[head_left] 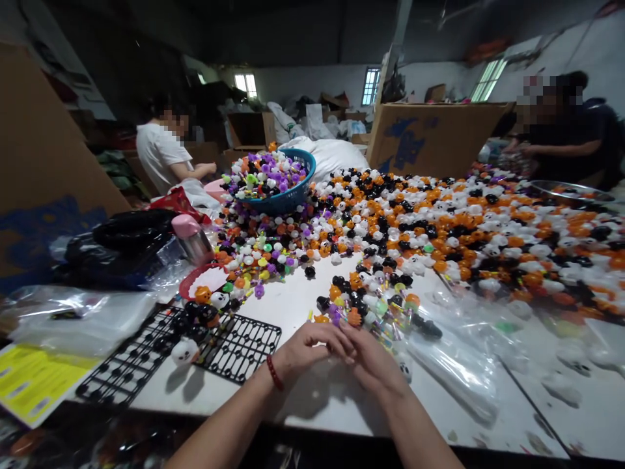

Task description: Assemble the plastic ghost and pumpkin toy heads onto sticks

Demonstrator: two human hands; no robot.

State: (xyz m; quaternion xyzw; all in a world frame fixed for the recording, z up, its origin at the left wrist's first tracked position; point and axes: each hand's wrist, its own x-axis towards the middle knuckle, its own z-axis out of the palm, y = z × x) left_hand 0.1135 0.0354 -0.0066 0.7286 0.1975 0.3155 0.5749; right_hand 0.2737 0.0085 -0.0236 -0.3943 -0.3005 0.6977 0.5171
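My left hand (315, 342), with a red bead bracelet at the wrist, hovers over the front of the white table (317, 404). Its fingers are curved and apart from the thumb, with nothing visible in them. My right hand (372, 358) meets it at the fingertips, its fingers stretched inward and partly hidden. Just beyond both hands lies a small heap of mixed plastic toys (375, 299) in orange, black, white and purple. An orange toy (355, 316) is nearest the right fingertips. Left of my hands, a white skull toy (184, 352) sits by a black grid tray (244, 345).
A large toy pile (459, 221) covers the table's back and right. A blue basket (297, 192) of toys stands behind. Clear plastic bags (459, 365) lie at right, a pink-lidded bottle (188, 234) at left. Two people work beyond, beside cardboard boxes (434, 140).
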